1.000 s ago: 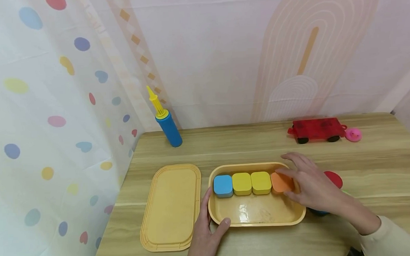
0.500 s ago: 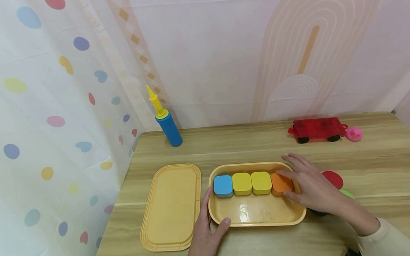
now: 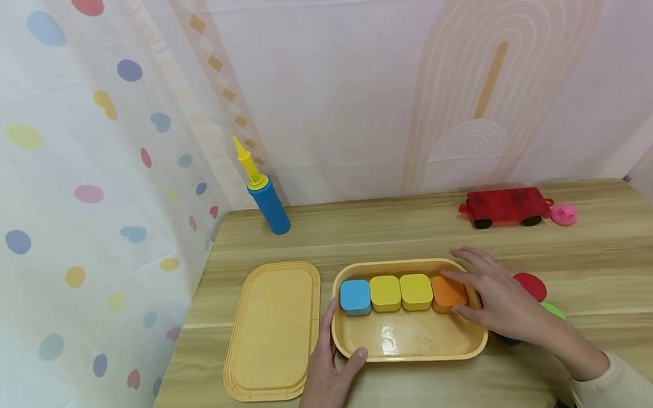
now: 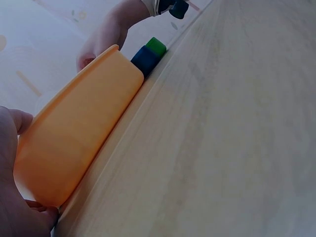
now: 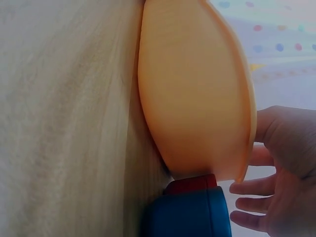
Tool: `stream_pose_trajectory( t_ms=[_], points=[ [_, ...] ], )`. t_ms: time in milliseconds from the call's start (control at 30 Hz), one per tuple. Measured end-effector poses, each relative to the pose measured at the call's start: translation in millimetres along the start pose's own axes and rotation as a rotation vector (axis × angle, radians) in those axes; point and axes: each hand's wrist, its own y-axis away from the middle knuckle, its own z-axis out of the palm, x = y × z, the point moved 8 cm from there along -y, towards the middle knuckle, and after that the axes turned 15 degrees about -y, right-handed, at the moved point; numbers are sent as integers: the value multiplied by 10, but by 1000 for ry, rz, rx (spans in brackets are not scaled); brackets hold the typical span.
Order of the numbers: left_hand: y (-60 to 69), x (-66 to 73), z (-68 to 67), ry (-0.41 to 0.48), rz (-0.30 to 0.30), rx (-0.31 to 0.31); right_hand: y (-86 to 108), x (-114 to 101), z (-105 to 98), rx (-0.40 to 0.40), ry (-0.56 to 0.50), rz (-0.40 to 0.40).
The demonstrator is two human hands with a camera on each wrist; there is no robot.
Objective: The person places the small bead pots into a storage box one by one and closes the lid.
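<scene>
A light-orange container holds a row of blocks along its far side: blue, two yellow, then orange. My left hand grips the container's near-left corner, thumb over the near rim; the left wrist view shows this hand around one end of the container. Reaching over the right rim, my right hand has index finger and thumb at either side of the orange block. That block is hidden in the right wrist view, behind the container wall beside my hand.
A matching lid lies left of the container. Partly under my right forearm are red and green items, with a dark blue one. At the back stand a blue pump, a red wagon and a pink duck.
My right hand has shifted very slightly to the right, fingers still at the orange block. The blocks, container and left hand hold their places.
</scene>
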Motion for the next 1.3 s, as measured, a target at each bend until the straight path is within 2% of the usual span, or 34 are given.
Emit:
stream_pose_trajectory(
  t_ms=[200,367,667,1000,1300],
  points=[
    [-1,-20,5,4,-7,-2,68,-50,-100,71,8,-43],
    [-11,-48,12,8,-30,-3,177,-76,-228,168,1,-56],
    [-14,-60,18,5,-49,0,403,46,-465,305,-9,-73],
    [-10,-53,20,16,-27,-2,633,342,-668,362,0,15],
    [-20,-60,19,24,-29,5,890,512,-737,375,17,46]
  ],
)
